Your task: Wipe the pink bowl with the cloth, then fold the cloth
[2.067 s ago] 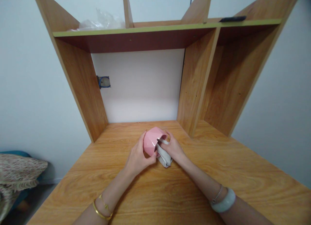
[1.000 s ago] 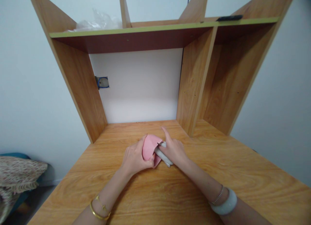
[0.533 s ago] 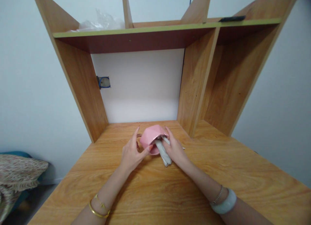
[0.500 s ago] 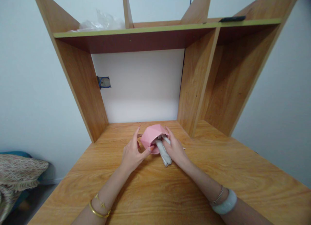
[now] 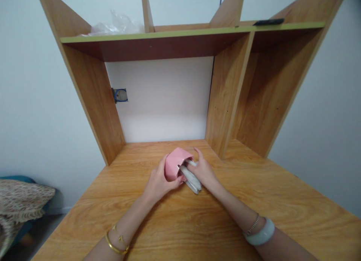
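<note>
Left hand [image 5: 158,181] gripped the pink faceted cup [image 5: 176,161]; right hand [image 5: 205,173] held grey cloth [image 5: 193,180] at its mouth. Pushed too hard, the cup could slip.

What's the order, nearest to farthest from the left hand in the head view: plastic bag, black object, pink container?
From the left hand:
1. Pink container: in its grip.
2. Plastic bag: upper shelf, left.
3. Black object: same shelf, far right.

Two hands [image 5: 159,182], one pink faceted bowl [image 5: 175,163], one grey cloth [image 5: 193,181], two bangles [image 5: 261,236], two chain bracelets [image 5: 254,224], one clear plastic bag [image 5: 118,26], one wooden desk [image 5: 220,227]
</note>
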{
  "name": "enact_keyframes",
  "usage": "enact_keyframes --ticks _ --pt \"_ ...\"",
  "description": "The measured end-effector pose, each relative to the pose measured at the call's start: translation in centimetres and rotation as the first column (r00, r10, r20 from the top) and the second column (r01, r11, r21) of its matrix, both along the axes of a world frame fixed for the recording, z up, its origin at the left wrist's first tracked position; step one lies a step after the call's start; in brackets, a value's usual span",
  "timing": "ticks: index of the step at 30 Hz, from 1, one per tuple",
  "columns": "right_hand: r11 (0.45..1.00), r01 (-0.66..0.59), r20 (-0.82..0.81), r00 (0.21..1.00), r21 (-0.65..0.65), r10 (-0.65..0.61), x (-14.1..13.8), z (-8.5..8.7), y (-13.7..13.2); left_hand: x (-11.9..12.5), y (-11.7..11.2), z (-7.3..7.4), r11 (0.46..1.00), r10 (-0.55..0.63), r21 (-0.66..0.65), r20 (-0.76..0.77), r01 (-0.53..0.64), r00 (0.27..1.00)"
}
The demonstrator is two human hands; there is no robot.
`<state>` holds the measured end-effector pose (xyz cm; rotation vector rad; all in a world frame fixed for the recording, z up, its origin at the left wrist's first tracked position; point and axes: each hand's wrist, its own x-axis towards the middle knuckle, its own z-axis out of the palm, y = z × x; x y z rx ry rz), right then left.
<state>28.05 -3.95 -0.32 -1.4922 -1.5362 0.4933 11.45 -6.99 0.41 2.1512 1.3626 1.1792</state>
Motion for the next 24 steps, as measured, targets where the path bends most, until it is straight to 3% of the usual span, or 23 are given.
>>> enact_keyframes --ticks 4,13,17,24 --pt "0.998 0.067 0.193 0.979 -0.004 -0.065 0.3 0.5 -0.5 0.1 -0.2 0.1 1.0 0.013 -0.018 -0.051 -0.014 0.999" --pt "0.982 0.163 0.531 0.826 0.095 -0.188 0.2 1.3 -1.4 0.2 -0.3 -0.2 0.997 0.054 -0.046 -0.143 -0.061 0.988" --pt "0.976 0.142 0.572 0.792 0.165 -0.212 0.3 1.3 -1.5 0.4 -0.3 -0.2 0.995 0.057 -0.076 -0.068 -0.062 0.996" --pt "0.977 0.074 0.542 0.822 0.2 -0.173 0.4 0.9 -1.2 0.1 1.3 -1.3 0.993 0.028 -0.122 0.191 -0.004 0.981"
